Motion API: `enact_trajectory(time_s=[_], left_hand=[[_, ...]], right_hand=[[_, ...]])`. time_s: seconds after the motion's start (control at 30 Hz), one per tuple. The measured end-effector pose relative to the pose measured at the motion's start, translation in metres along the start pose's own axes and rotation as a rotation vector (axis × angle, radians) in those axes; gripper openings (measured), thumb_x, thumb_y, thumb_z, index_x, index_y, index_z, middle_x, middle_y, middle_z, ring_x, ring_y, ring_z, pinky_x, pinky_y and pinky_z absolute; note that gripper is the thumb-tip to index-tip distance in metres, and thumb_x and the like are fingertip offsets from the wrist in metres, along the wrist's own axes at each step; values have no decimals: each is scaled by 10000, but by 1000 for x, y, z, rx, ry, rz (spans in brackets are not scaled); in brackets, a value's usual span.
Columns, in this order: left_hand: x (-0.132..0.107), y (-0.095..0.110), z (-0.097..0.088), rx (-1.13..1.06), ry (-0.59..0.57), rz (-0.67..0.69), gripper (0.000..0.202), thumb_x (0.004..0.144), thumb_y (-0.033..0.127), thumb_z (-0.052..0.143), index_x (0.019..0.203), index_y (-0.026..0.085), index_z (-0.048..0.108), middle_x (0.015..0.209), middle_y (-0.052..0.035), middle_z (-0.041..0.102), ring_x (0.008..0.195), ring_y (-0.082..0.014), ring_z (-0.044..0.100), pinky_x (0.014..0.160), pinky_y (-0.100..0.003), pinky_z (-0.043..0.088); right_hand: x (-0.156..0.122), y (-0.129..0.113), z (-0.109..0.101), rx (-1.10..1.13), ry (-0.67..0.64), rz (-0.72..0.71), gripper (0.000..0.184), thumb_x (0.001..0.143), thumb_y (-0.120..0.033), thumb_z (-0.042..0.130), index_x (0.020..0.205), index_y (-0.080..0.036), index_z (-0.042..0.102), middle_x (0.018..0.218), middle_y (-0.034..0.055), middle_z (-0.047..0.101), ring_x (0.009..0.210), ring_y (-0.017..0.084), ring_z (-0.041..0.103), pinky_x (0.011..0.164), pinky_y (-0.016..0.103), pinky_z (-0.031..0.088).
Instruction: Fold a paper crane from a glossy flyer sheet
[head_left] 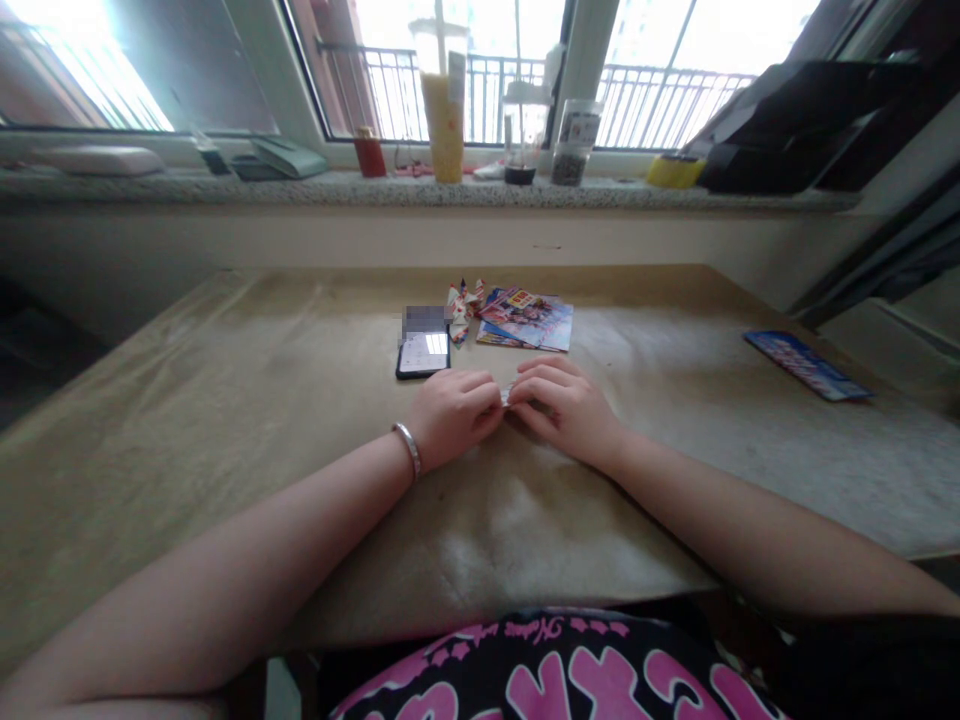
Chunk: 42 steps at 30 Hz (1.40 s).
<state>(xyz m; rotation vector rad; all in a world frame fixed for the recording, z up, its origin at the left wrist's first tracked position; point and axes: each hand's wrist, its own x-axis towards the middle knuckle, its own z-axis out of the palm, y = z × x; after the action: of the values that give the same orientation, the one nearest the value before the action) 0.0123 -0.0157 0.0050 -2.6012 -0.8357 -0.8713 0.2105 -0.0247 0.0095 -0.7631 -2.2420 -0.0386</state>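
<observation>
Both hands meet mid-counter on the tan cloth-covered counter (225, 400). Left hand (454, 412) and right hand (564, 405) lie knuckles up, fingers curled and pressed together, tips pinching a small pale folded paper piece (508, 395) between them. Only a sliver of it shows, touching the cloth in the gap between the hands. Thin silver bangle (409, 448) on the left wrist.

Just beyond the left hand: black flat smartphone (424, 352), screen lit, content unreadable. Right of it a small red-white folded paper figure (460, 305), then a fanned stack of colourful printed paper sheets (529, 320) with a red-yellow label, text too small to read. Well off to the right, a long blue printed paper strip (806, 365), print illegible.

Granite windowsill (337, 190) carries a tall clear cup of yellow drink (444, 125). Black shirt with pink lettering (555, 670) at the bottom edge; the letters are cut off and unreadable.
</observation>
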Motion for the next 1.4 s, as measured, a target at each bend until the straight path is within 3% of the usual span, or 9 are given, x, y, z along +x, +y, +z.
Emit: enact_trajectory(time_s=[0.13, 0.4, 0.67, 1.4], left_hand=[[1, -1, 0, 12, 0, -4, 219, 853, 244, 505, 645, 177, 525, 680, -3, 588, 618, -122, 524, 574, -254, 355], [0, -2, 0, 10, -55, -5, 192, 878, 294, 499, 741, 190, 584, 715, -4, 613, 638, -135, 546, 574, -263, 351], [0, -2, -1, 23, -37, -15, 238, 872, 265, 480, 657, 178, 533, 663, -11, 567, 615, -133, 514, 565, -257, 338], [1, -2, -3, 28, 0, 5, 228, 870, 244, 455, 661, 181, 521, 679, -13, 559, 606, -129, 491, 557, -255, 334]], right_hand=[[0, 4, -1, -2, 20, 22, 83, 836, -258, 590, 773, -213, 620, 830, 38, 687, 954, 208, 584, 863, 378, 482], [0, 3, 0, 17, 6, -91, 71, 843, -229, 589, 791, -226, 636, 844, 17, 694, 963, 189, 583, 893, 359, 476], [1, 6, -3, -12, 6, -41, 73, 838, -235, 597, 790, -231, 652, 837, 22, 695, 959, 196, 589, 864, 368, 487], [-1, 10, -3, -54, 6, 15, 113, 856, -249, 575, 779, -223, 654, 856, 33, 698, 938, 194, 592, 850, 365, 491]])
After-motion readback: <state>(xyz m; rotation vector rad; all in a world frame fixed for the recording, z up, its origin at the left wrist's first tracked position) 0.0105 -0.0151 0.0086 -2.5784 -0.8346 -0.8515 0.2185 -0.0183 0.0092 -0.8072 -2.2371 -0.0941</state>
